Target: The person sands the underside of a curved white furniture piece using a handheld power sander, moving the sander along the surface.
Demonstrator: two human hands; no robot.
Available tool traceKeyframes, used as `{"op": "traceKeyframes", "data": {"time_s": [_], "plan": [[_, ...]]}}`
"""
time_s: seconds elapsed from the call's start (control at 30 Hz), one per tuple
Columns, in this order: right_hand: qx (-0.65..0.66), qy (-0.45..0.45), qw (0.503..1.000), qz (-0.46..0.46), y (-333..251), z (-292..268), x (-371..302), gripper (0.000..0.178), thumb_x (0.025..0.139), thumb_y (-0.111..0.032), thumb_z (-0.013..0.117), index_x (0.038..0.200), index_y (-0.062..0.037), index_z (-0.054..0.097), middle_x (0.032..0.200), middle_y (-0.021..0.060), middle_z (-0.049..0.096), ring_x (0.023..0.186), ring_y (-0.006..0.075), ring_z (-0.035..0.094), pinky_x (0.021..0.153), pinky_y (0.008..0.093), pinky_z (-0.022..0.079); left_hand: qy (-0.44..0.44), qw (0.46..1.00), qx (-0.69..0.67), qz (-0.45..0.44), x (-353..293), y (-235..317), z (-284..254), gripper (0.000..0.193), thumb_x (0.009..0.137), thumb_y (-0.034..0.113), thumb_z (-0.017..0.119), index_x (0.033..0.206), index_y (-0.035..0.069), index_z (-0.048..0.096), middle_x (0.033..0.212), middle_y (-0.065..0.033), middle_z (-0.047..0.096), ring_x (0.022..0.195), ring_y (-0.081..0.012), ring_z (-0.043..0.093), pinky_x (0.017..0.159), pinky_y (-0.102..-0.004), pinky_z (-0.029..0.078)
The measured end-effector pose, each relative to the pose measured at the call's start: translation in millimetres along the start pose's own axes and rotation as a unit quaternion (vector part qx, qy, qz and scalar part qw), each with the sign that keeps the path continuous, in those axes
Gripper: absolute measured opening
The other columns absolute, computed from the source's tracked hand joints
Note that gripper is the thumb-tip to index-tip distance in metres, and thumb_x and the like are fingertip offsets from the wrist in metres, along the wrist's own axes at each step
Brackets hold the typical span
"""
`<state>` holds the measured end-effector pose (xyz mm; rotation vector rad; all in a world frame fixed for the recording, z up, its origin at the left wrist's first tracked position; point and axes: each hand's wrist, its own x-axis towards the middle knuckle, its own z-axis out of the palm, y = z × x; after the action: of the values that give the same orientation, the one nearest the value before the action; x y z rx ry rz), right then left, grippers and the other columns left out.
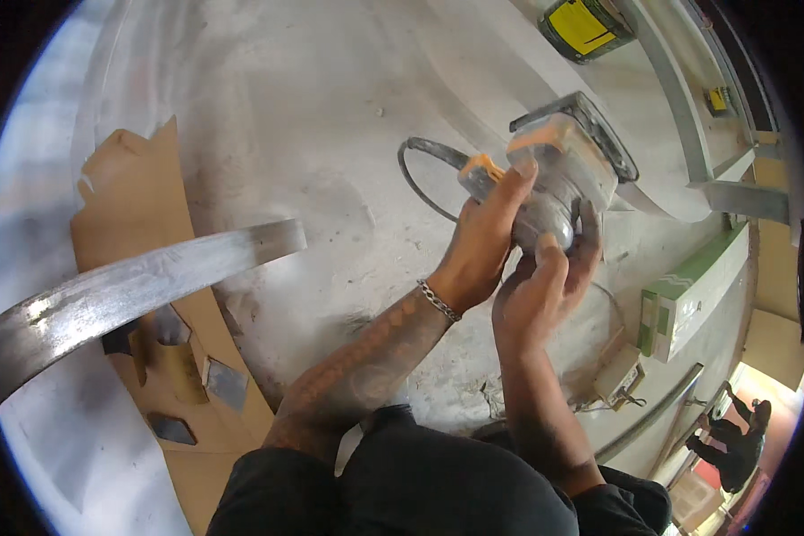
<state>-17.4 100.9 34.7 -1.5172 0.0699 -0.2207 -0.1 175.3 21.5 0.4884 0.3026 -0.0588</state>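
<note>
A dusty grey and orange electric sheet sander (554,156) is held up off the floor in both hands, tilted so its flat black pad (598,134) faces up and to the right. My left hand (484,246) grips it on the left, with the thumb along the body near an orange part. My right hand (541,290) is closed around its rounded lower end, thumb on the near side. A dark cord (405,170) loops out from the sander's left side.
A bare metal bar (143,290) crosses a cardboard sheet (143,210) at left, with sandpaper pieces (226,384) on it. At right are a green and white box (695,290), a white electrical box (616,373), a metal frame (674,80) and a yellow-labelled can (585,31). Another person (737,442) is far right.
</note>
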Motion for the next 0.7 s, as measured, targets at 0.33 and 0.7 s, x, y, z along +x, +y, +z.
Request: {"op": "traceKeyframes", "data": {"time_s": [0.33,0.7], "plan": [[-0.004,-0.044,0.998,0.039,-13,35,2,0.054,0.089,-0.002,0.053,0.137,0.0028,0.029,0.126,0.0174,0.047,0.109,0.0211,0.054,0.094,0.0310,0.043,0.080,0.982,0.149,0.080,-8,24,-2,0.046,0.087,0.030,0.069,0.111,-0.005,0.052,0.102,-0.0120,0.063,0.089,-0.0154,0.060,0.075,-0.0306,0.050],[-0.238,-0.370,0.849,-0.294,-104,-47,59,0.061,0.078,0.003,0.059,0.135,0.0025,0.036,0.133,0.0256,0.034,0.121,0.0337,0.047,0.095,0.0447,0.046,0.157,0.964,0.094,0.195,37,75,-23,0.058,0.091,0.039,0.061,0.122,-0.006,0.042,0.112,-0.0168,0.056,0.100,-0.0223,0.060,0.078,-0.0355,0.053]]}}
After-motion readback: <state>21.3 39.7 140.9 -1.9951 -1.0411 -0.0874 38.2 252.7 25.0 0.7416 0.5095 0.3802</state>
